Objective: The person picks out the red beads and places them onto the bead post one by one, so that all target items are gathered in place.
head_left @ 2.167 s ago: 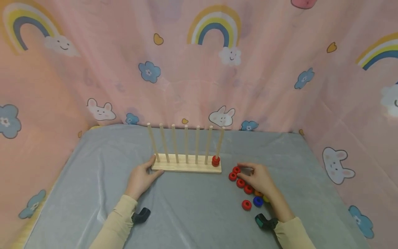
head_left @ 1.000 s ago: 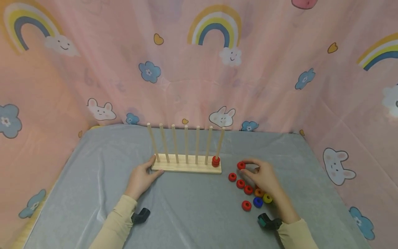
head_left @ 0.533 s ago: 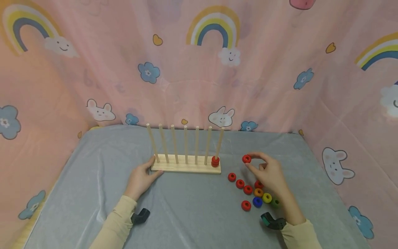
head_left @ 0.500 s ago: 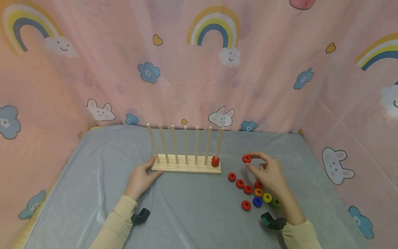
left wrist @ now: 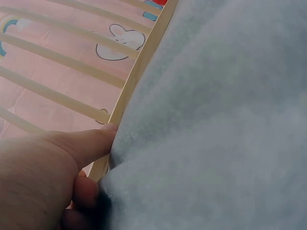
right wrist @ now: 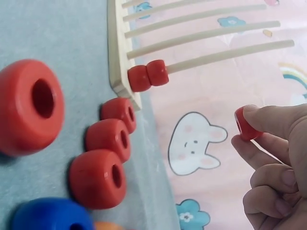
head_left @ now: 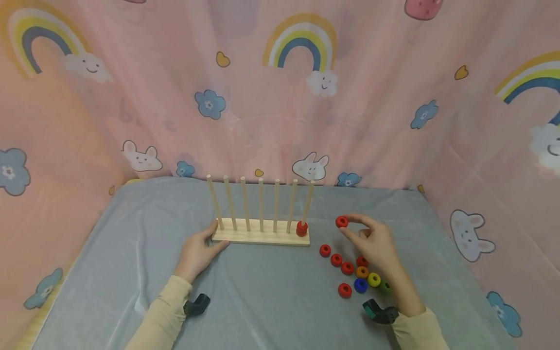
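Note:
My left hand grips the left end of a wooden peg rack, thumb along its front edge. Several upright pegs stand on the rack, and two red beads are stacked on its rightmost peg. Between thumb and fingertip my right hand pinches a red bead, held in the air to the right of the rack. In the right wrist view that bead sits at the fingertips, the other fingers curled. The left wrist view shows the thumb pressed to the rack's edge.
Below my right hand lie several loose red beads, plus an orange bead, a yellow bead, a blue bead and a partly hidden green bead. Grey cloth covers the table; a pink curtain hangs behind.
My right hand has picked a red bead from the loose group and raised it, first to the right, then slightly back left. The left hand stays on the rack.

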Demonstrator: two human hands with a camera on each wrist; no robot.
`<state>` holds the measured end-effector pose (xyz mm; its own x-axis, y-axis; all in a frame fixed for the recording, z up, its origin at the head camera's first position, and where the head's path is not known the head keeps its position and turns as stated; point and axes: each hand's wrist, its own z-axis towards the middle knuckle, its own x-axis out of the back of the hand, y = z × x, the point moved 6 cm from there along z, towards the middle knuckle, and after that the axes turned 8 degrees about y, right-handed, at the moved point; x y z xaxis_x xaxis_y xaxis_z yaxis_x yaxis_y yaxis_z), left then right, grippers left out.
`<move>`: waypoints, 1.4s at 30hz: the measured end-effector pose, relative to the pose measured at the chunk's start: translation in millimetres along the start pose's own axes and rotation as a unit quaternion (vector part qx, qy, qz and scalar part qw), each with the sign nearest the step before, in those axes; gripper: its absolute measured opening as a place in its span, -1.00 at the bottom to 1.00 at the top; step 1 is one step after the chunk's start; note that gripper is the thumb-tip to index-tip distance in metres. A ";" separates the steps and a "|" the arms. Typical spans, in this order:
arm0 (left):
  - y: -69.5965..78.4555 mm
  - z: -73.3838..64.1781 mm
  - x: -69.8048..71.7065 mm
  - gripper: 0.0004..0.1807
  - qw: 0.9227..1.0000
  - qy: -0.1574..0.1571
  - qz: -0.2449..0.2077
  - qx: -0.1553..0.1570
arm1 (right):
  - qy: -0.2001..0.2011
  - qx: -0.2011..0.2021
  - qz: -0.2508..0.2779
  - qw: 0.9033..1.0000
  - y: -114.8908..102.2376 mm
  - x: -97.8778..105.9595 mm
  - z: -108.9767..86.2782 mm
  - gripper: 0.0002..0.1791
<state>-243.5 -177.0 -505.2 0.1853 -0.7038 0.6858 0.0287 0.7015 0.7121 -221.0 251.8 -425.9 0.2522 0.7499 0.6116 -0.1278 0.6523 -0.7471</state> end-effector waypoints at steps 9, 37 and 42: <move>-1.5 -1.6 1.2 -0.16 1.000 0.009 0.007 -0.009 | 0.023 0.032 0.023 0.999 -19.6 -2.9 13.9 -0.57; -1.8 -1.7 -0.4 -0.16 1.000 0.005 0.002 -0.006 | 0.149 0.107 0.249 0.951 -96.4 -3.2 34.2 -0.66; -2.4 -0.4 0.3 -0.16 1.000 0.005 0.000 -0.007 | 0.163 0.123 0.241 0.949 -102.7 -4.2 31.9 -0.65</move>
<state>-243.1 -178.9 -506.7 0.1955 -0.7025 0.6843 0.0426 0.7032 0.7097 -239.5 185.2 -343.5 0.3849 0.9202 0.0717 -0.5135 0.2781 -0.8118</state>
